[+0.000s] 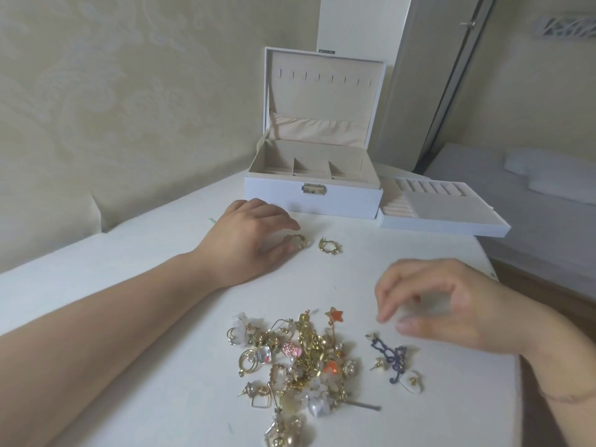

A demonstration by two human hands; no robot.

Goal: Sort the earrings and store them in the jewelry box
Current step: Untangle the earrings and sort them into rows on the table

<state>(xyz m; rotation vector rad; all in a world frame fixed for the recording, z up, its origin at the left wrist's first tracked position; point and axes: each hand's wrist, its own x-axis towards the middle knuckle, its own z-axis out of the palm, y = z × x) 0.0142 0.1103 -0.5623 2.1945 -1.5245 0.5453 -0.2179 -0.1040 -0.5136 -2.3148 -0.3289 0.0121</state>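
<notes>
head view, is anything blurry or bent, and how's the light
Head view: the right hand is smeared at its fingertips, the left hand is sharper; wide-angle bends the table edges and the wall; light is soft and even, shadows faint, no glare on the earring pile.

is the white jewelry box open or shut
Open: the white jewelry box has its lid upright, showing beige compartments inside.
</notes>
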